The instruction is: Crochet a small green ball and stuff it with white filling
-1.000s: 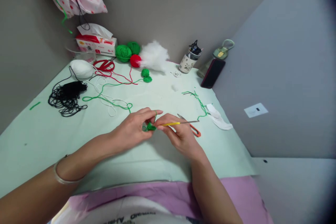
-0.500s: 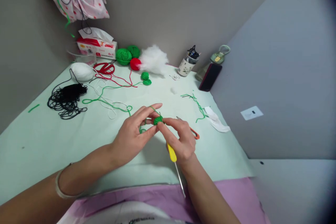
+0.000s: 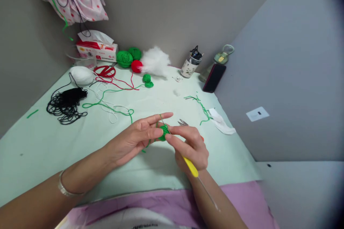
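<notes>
Between the thumb and fingers of my left hand (image 3: 139,134) is a small green crochet piece (image 3: 163,134). Green yarn passes over the outstretched left index finger, and a strand hangs below the hand. My right hand (image 3: 192,146) grips a crochet hook (image 3: 191,166) with a yellow handle; its metal tip meets the top of the green piece, though the exact stitch is too small to make out. The hook's other metal end points down over my right forearm. Partly hidden behind my right hand lie scissors (image 3: 183,122) with orange handles.
Black yarn (image 3: 67,102), a white yarn ball (image 3: 82,75) and red scissors (image 3: 104,71) lie at left. Behind are a tissue box (image 3: 96,50), green yarn balls (image 3: 124,59), stuffing (image 3: 155,61), a pen cup (image 3: 189,68) and a phone (image 3: 214,78). Green scraps (image 3: 202,109) lie right.
My right hand has shifted right and down, and the hook's handle tilts more to the right. My left hand has turned, its index finger now stretched further right, with the green piece slightly lower.
</notes>
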`<state>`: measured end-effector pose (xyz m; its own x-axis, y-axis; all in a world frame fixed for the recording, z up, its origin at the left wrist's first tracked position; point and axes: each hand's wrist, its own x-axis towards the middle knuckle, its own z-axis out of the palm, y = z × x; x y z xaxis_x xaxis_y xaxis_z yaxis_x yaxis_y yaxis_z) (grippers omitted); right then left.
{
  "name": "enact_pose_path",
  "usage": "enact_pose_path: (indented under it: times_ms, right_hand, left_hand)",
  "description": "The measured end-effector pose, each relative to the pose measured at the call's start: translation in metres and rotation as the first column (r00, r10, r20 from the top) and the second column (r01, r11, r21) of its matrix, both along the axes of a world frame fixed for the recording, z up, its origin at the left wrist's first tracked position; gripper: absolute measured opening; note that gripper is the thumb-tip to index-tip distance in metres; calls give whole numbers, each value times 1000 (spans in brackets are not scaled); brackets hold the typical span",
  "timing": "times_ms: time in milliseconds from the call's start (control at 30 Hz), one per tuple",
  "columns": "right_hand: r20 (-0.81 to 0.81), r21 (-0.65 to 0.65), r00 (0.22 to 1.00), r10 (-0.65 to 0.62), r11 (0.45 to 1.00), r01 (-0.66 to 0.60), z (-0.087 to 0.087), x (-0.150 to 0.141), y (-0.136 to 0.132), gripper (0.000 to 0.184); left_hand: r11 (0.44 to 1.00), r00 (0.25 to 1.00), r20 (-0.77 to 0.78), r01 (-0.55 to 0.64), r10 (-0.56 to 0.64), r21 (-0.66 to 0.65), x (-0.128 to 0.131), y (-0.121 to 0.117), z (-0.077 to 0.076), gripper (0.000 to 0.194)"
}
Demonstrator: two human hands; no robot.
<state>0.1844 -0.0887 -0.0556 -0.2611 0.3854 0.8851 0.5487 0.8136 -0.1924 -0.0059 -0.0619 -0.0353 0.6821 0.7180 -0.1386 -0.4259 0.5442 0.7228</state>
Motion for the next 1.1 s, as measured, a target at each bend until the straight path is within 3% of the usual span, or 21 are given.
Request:
enact_pose_path:
  times_ms: [233, 500, 633, 900, 1100]
  right_hand:
    - [-384, -267, 917, 108, 938, -222, 8, -9, 5, 32]
    - [-499, -398, 861, 95, 858, -325, 13, -3, 8, 23]
    - [-632, -476, 774, 48, 764, -436, 12, 0, 12, 13]
    - [-781, -501, 625, -20, 617, -606, 16, 1, 16, 9]
    - [-839, -511, 540, -67, 441, -738, 20, 2, 19, 11]
  left_hand:
    - [997, 996, -44, -73, 73, 19, -2, 5, 6, 60]
    - [987, 977, -173, -105, 125, 122, -11, 11, 6, 61]
    - [980, 968, -217, -84, 123, 183, -12, 13, 4, 55]
    - [988, 985, -150, -60, 82, 144, -14, 15, 2, 44]
    - [997, 996, -84, 6, 1, 79, -13, 14, 1, 38]
